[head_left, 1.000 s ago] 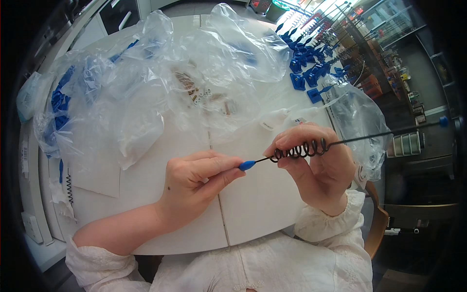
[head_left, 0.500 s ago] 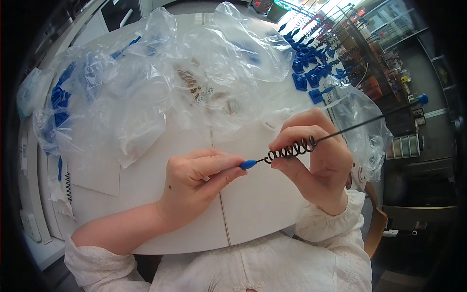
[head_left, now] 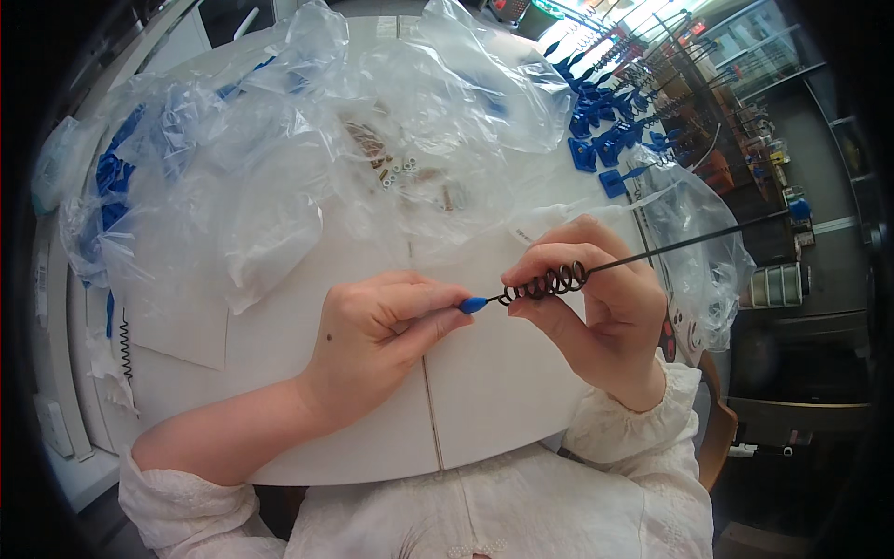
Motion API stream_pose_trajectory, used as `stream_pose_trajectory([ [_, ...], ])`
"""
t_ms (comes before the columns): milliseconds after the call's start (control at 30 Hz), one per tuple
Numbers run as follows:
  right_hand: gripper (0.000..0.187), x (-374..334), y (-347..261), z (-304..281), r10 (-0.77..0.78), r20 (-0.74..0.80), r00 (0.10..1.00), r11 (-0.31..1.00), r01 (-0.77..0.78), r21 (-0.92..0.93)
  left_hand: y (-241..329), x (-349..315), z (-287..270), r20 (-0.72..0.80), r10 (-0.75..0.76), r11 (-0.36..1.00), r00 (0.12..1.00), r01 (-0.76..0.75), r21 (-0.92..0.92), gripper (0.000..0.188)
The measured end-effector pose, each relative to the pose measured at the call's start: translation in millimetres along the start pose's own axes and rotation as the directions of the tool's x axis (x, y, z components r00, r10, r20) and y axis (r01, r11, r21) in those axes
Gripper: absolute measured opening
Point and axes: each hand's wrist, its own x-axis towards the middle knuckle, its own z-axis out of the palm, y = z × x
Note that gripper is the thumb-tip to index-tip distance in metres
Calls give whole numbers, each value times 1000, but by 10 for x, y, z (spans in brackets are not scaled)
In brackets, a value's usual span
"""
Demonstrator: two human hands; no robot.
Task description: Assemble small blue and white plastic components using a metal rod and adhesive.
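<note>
My left hand (head_left: 377, 335) pinches a small blue plastic tip (head_left: 473, 305) between thumb and fingertips. A thin dark wire end runs from that tip into a black coil spring (head_left: 549, 281). My right hand (head_left: 605, 307) grips the coil between thumb and forefinger, the other fingers curled behind it. From the coil's far end a long straight black rod (head_left: 689, 244) slants up to the right. A blue piece (head_left: 799, 207) shows by the rod's far end; whether they are joined I cannot tell.
Crumpled clear plastic bags (head_left: 270, 186) cover much of the white table (head_left: 494, 401). Small metal parts (head_left: 396, 170) lie among them. Several blue parts with black springs (head_left: 605, 130) stand at the far right. Another black spring (head_left: 126, 345) lies at the left edge.
My right hand and the coil have shifted a little to the left, nearer the blue tip. The rod's far end has dropped slightly. My left hand still pinches the tip.
</note>
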Motion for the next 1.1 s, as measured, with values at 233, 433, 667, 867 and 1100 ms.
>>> stream_pose_trajectory([
  [233,27,-1,41,33,-35,-24,999,999,35,-27,0,20,15,-21,-39,998,999,38,-40,17],
  [433,25,-7,60,64,-53,-57,997,998,52,-33,37,32,-22,61,-176,981,982,180,-73,20],
  [667,25,-16,70,63,-63,-51,997,997,61,-47,109,71,11,42,-301,914,953,300,-271,19],
  [867,23,-8,102,75,-49,-83,995,999,49,-9,16,62,14,35,-227,953,973,230,-198,35],
  [1100,20,14,163,97,-56,-114,992,997,60,37,51,73,48,-51,-184,968,982,172,-184,38],
])
